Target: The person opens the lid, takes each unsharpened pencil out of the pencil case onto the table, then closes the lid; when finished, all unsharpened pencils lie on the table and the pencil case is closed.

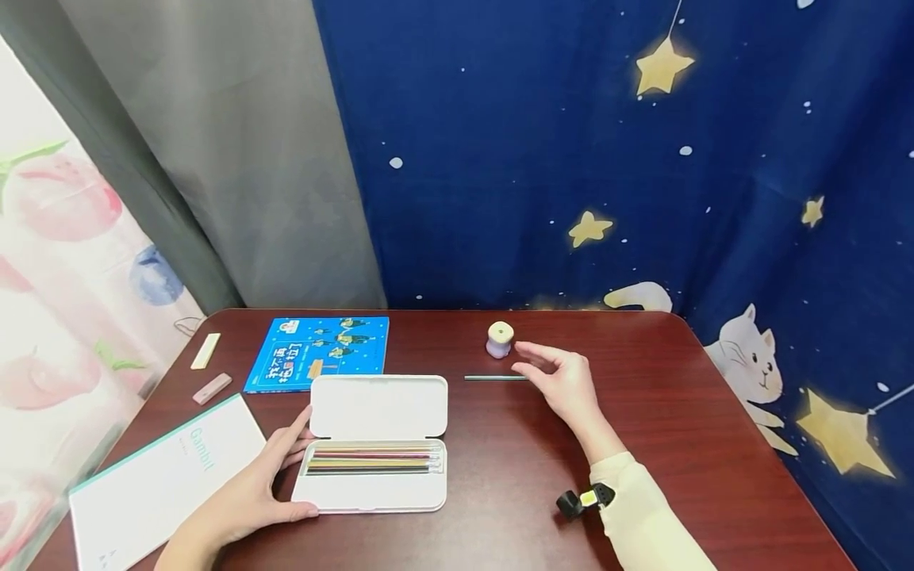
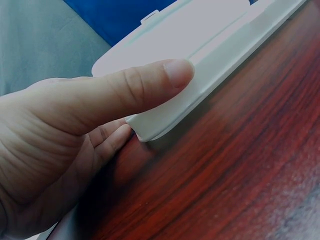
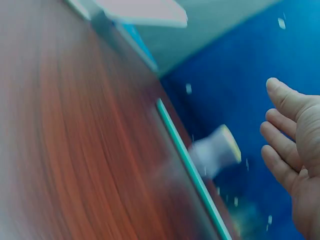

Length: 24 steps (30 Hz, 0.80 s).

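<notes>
Only the head view shows pencils (image 1: 371,464) inside the white case (image 1: 374,495).

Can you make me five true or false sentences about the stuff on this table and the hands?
1. The pencil case is open. True.
2. The pencil case is empty. False: pencils lie in it.
3. The left hand touches the pencil case. True.
4. The right hand grips the green pencil. False: its fingers hold nothing.
5. The blue book lies on the Gambit notebook. False: it lies on the table.
</notes>
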{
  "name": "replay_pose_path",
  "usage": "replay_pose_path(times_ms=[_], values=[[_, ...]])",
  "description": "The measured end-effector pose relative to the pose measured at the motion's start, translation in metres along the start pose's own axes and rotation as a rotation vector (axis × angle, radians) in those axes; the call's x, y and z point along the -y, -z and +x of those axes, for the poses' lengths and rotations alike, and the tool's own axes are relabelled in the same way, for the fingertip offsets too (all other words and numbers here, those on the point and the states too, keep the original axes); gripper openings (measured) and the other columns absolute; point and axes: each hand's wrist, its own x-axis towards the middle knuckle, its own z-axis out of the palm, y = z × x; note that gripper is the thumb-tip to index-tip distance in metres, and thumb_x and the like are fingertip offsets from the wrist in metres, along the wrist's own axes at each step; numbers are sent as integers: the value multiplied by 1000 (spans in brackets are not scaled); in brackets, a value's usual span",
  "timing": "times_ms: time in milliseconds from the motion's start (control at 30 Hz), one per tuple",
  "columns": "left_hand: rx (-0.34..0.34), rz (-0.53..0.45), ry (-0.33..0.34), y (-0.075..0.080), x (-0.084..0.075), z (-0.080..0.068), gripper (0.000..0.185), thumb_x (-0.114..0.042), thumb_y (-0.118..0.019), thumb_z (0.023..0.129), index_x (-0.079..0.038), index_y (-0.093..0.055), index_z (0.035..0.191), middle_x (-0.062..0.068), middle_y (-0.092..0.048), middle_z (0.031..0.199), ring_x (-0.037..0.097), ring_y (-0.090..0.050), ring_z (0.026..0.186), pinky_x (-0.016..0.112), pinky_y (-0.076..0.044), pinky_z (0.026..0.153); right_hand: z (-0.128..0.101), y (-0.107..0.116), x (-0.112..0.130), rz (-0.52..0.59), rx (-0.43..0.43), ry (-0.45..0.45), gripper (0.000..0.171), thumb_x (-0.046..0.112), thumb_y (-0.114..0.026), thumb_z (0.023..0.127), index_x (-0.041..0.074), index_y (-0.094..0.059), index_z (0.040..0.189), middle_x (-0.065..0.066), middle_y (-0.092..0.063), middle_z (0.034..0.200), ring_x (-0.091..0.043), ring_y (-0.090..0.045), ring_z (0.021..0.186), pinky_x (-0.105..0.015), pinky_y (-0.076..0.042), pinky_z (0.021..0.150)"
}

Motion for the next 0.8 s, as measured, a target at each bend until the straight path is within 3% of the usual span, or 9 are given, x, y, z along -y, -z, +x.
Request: replay_pose_path(times_ms=[100,267,433,533,667,800], values=[[8,-3,14,0,0,1,127,-39,-95,76,-18,-12,169,7,-48,140,-4,-51,128,4,-35,104,-4,-11,14,64,65,-13,37,12,-89,84,7,-80,119,-12,-78,112,-39,-74,104,-20,-60,81],[26,0,37,0,-2,1,126,-40,-94,77,-21,-11,170,6,-46,140,-1,-51,129,5,-36,105,-14,-27,29,70,157,-19,36,14,-89,84,10,-80,119,-10,-78,113,-39,-74,104,-24,-61,82],[31,4,62,1,-6,1,126,-39,-94,77,-23,-11,170,6,-47,141,1,-52,129,8,-38,105,-24,-42,38,33,262,-43,35,23,-88,85,19,-81,119,-2,-78,115,-32,-75,103,-26,-62,81],[33,9,75,2,-5,1,126,-40,-94,77,-23,-11,170,6,-47,142,0,-51,129,8,-38,105,-30,-52,42,11,308,-49,35,23,-89,85,16,-81,118,3,-78,115,-24,-77,99,-25,-62,78],[33,9,83,2,-3,0,126,-40,-94,76,-23,-11,170,6,-46,142,-1,-51,130,7,-36,105,-38,-64,46,-25,345,4,33,18,-89,85,12,-81,116,3,-79,111,-14,-76,88,-25,-61,71],[36,-1,87,4,-6,0,126,-41,-93,77,-24,-11,170,5,-46,142,1,-51,131,6,-34,106,-45,-76,46,-89,388,66,29,20,-88,86,19,-83,114,7,-79,106,-5,-60,57,-21,-52,56]])
